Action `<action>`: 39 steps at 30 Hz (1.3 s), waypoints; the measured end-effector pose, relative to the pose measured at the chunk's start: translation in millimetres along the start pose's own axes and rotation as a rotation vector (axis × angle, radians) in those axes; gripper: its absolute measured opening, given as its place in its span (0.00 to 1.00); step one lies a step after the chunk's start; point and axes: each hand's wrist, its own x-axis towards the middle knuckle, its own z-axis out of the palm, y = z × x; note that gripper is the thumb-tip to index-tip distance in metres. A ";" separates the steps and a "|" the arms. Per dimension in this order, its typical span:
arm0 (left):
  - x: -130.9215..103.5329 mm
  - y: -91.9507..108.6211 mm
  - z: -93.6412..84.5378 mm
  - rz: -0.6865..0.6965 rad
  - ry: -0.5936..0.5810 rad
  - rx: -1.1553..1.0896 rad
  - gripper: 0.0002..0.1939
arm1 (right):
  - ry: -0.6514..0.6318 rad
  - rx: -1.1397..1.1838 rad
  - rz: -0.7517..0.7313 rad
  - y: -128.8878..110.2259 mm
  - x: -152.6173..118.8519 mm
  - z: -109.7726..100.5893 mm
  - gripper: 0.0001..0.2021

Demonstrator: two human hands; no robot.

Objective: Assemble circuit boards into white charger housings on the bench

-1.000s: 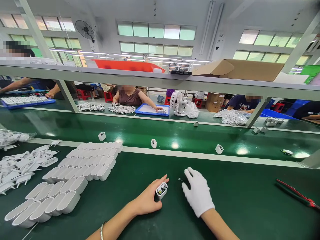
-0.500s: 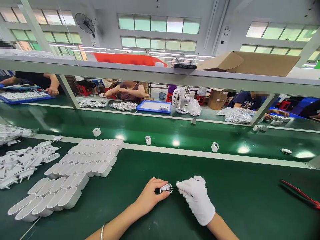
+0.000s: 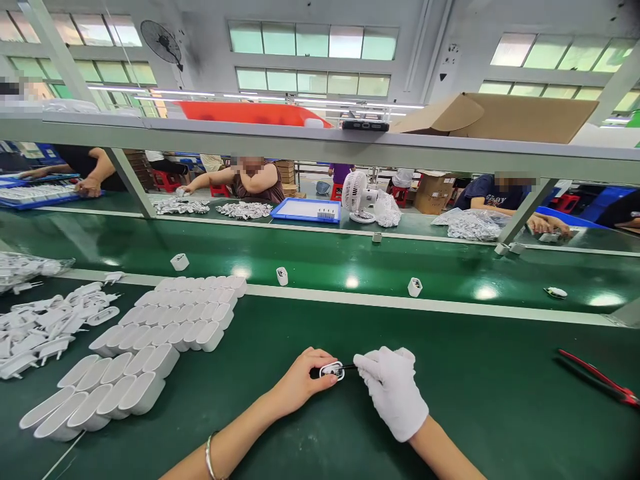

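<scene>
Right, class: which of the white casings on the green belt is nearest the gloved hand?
The casing just beyond the white strip, almost straight ahead of the gloved right hand; the others lie farther left, right or across the belt.

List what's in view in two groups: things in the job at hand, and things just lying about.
In the job:
- white casing, in left hand
- thin dark tool, in right hand
- likely the white shells

Apparently just lying about:
- red-handled tool
- cardboard box

No words can be read for certain: the pale letters on the navy shirt [image 3: 493, 200], far right, are blurred, and marks on the far carton [image 3: 434, 195] are too small.
</scene>
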 end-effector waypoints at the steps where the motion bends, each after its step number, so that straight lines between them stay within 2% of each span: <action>1: -0.1 0.4 -0.2 0.000 -0.002 0.001 0.11 | 0.012 -0.019 0.018 0.0 -0.4 -0.4 0.14; 5: 0.2 1.4 -0.8 0.002 -0.002 0.003 0.11 | 0.047 -0.059 0.040 -0.2 -1.9 7.2 0.12; 9: 1.3 1.7 -1.6 0.014 -0.005 0.009 0.12 | 0.008 -0.063 0.028 -5.0 0.4 15.2 0.12; 12: 2.0 1.8 -2.0 0.017 -0.009 0.014 0.13 | -0.048 -0.093 -0.012 -7.5 4.3 9.9 0.10; 17: 2.8 1.4 -1.3 0.012 0.005 0.018 0.14 | -0.019 -0.151 0.002 -8.9 7.6 -5.1 0.09; 22: 3.9 -0.3 -0.3 0.014 0.014 0.025 0.15 | -0.062 -0.160 -0.032 -15.1 8.4 -0.6 0.09; 26: 4.7 -2.7 -0.9 0.016 0.013 0.014 0.14 | -0.176 -0.194 0.058 -15.6 10.1 1.5 0.09; 31: 4.7 -5.8 -1.7 0.011 0.012 -0.021 0.16 | -0.352 -0.289 0.096 -19.9 19.3 -8.4 0.08; 36: 3.2 -6.5 0.0 0.009 0.027 -0.034 0.16 | -0.593 -0.449 -0.018 -27.1 46.0 -20.8 0.07; 39: 2.8 -5.9 0.6 0.009 0.031 -0.038 0.16 | -0.665 -0.479 -0.080 -30.0 59.3 -21.9 0.07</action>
